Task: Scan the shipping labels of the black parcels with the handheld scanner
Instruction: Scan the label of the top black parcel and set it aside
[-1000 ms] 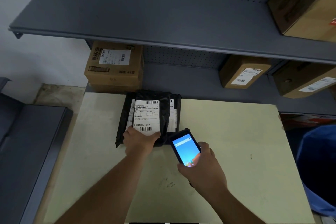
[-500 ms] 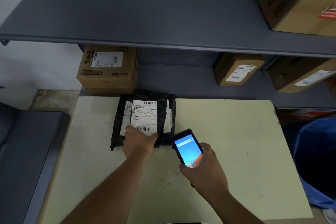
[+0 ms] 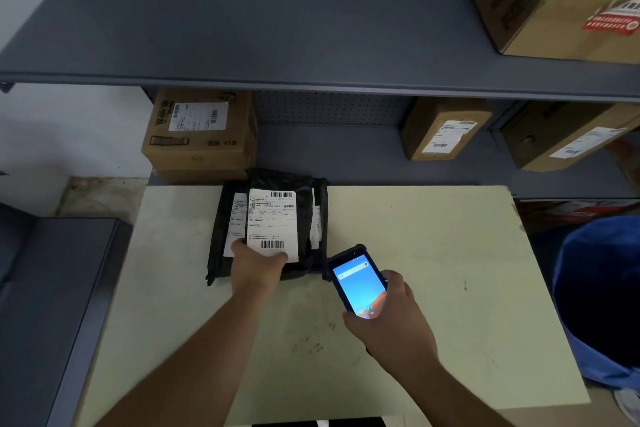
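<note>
A stack of black parcels [image 3: 304,204] lies at the far edge of the pale table [image 3: 433,253]. The top parcel carries a white shipping label [image 3: 273,222] with barcodes at its top and bottom. My left hand [image 3: 258,265] grips the near edge of that top parcel, thumb on the label's lower edge. White labels of the lower parcels peek out on both sides. My right hand [image 3: 391,319] holds the handheld scanner [image 3: 358,282], a black phone-like device with a lit blue screen facing up, just right of the stack.
A grey metal shelf [image 3: 311,80] overhangs the table's far side. Cardboard boxes [image 3: 201,135] with labels stand on the lower shelf, another box [image 3: 443,130] to the right. A blue bag [image 3: 599,295] sits at the right; a grey surface [image 3: 52,288] lies left.
Both hands keep their grips. The view has tilted slightly, so parcels and scanner sit a little lower and left in frame; the scanner stays beside the stack.
</note>
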`<state>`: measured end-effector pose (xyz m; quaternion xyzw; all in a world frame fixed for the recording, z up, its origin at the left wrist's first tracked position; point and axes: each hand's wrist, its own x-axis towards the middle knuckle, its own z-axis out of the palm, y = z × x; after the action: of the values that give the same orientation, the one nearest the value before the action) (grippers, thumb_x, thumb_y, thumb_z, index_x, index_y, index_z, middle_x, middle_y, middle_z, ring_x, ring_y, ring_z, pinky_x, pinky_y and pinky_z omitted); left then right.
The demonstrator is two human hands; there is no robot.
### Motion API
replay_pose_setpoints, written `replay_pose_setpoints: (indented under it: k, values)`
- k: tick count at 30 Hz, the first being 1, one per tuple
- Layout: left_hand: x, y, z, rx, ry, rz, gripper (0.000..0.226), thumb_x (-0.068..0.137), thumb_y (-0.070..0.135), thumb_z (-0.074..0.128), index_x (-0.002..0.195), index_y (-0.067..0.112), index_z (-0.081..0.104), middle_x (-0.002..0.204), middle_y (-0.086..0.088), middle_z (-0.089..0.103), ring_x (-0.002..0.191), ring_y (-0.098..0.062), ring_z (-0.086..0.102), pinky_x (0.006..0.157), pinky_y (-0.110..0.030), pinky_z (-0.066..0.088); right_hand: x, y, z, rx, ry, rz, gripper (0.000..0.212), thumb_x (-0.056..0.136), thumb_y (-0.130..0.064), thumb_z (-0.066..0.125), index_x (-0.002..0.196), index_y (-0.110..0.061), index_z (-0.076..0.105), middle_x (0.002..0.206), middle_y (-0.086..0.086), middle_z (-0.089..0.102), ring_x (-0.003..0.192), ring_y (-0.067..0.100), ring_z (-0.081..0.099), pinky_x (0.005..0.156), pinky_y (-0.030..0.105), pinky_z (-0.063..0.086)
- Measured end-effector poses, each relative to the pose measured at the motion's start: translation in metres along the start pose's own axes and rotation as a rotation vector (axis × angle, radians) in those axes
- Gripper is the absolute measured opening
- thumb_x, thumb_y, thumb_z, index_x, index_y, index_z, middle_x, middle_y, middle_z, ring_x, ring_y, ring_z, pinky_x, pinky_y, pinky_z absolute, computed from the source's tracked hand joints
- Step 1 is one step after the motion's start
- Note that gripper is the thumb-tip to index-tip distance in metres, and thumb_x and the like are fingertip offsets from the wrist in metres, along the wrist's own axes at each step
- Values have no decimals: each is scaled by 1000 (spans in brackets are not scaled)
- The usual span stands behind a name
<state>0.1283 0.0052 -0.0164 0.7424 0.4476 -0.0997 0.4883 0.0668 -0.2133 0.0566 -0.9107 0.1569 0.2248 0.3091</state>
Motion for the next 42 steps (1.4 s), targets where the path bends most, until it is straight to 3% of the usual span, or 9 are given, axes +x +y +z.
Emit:
replay_pose_setpoints:
  k: [3, 9, 17, 23, 26, 31, 37, 42]
  values:
    - [1, -5, -5, -87, -60, -15, 67, 82, 10, 81, 141, 7, 49, 117, -3, 68, 98, -23, 62, 65, -28, 47, -2, 0, -5, -13, -8, -3, 78, 65, -46, 79, 135, -33, 44, 109, -17, 53, 83, 18, 69, 69, 41, 66]
    - [2, -14, -6, -124, -176, -28, 32, 80, 11, 84, 112, 16, 76, 112, -3, 77, 110, -27, 71, 96, -40, 57, -4, 1, -18, -30, -32, 3, 74, 65, -47, 76, 132, -34, 47, 106, -15, 55, 71, 23, 71, 68, 40, 65]
    - [-13, -14, -1, -176, -214, 0, 36, 85, 9, 82, 120, 12, 75, 108, 1, 75, 108, -23, 69, 91, -33, 52, -11, -4, -39, -112, -65, -28, 78, 66, -49, 77, 136, -32, 46, 106, -13, 56, 74, 21, 73, 70, 40, 66]
    - [-30, -12, 1, -193, -241, 112, 30, 85, 11, 83, 110, 24, 70, 101, 11, 76, 97, -9, 71, 74, -22, 51, -15, -13, -55, -69, -145, -8, 58, 66, -44, 77, 115, -30, 50, 96, -6, 64, 70, 19, 71, 61, 36, 61]
    - [-36, -10, 4, -218, -244, 142, 34, 85, 10, 82, 106, 29, 65, 103, 11, 76, 97, -10, 72, 80, -27, 55, -18, -18, -63, -53, -198, 10, 56, 67, -43, 81, 112, -26, 53, 96, -4, 68, 82, 19, 74, 68, 37, 62]
    - [-42, -6, 8, -272, -246, 172, 40, 84, 9, 83, 112, 29, 63, 109, 8, 76, 102, -14, 74, 88, -34, 59, -23, -23, -67, 53, -304, 68, 54, 64, -43, 85, 107, -26, 58, 101, 0, 70, 92, 21, 75, 62, 31, 55]
    - [-50, -6, 9, -304, -242, 210, 41, 85, 5, 81, 108, 32, 61, 107, 11, 75, 103, -12, 73, 86, -30, 58, -29, -26, -71, 98, -321, 104, 50, 66, -43, 86, 104, -25, 59, 100, 1, 72, 78, 17, 71, 59, 29, 53]
    - [-52, -7, 10, -322, -222, 200, 43, 82, 4, 82, 106, 34, 61, 111, 4, 78, 104, -24, 76, 96, -49, 61, -29, -28, -73, 138, -337, 131, 51, 65, -46, 86, 103, -23, 62, 99, 3, 74, 73, 17, 67, 61, 29, 52]
